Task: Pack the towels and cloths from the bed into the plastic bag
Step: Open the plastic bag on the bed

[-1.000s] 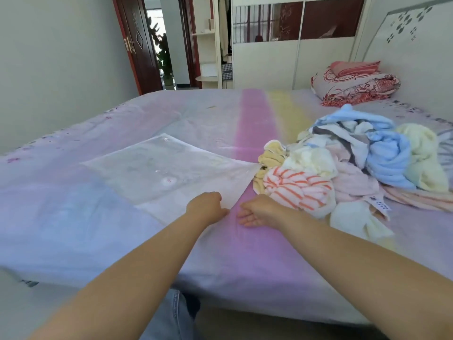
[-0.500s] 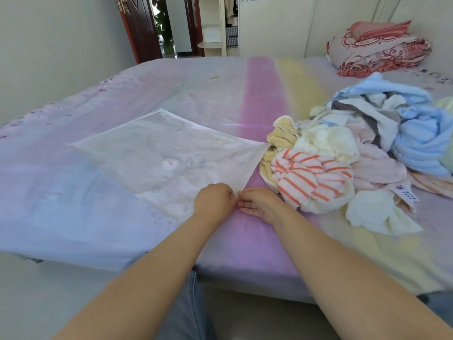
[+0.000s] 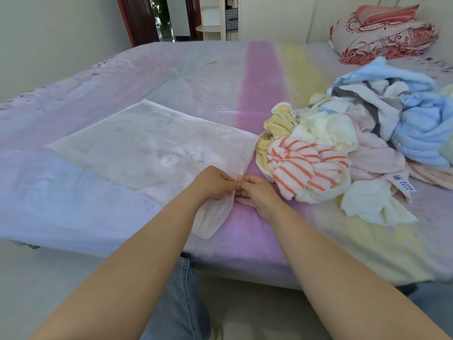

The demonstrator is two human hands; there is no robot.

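- I count one plastic bag [image 3: 152, 146], translucent with faint cartoon prints, lying flat on the bed [image 3: 208, 77] to the left of the pink stripe; nothing sits inside it.
- I count two hands, both meeting at the bag's near right edge.
- My left hand [image 3: 212, 183] has its fingers curled and pinched onto that bag edge, lifting it a little off the sheet.
- My right hand [image 3: 257, 192] rests just beside it, fingertips touching the same edge; I cannot tell whether it truly grips the plastic or only presses on it.
- One pile of towels and cloths [image 3: 353, 143] lies on the bed right of the bag, just beside its far right corner and outside it.
- In the pile I can pick out one orange-striped towel [image 3: 306, 165], one yellow cloth [image 3: 279, 123], one white cloth [image 3: 372, 204] at the near edge, pale pink ones, and light blue towels [image 3: 421, 133]; an exact total is hidden by the tangle.
- One folded red-patterned quilt [image 3: 382, 35] sits at the far right corner.
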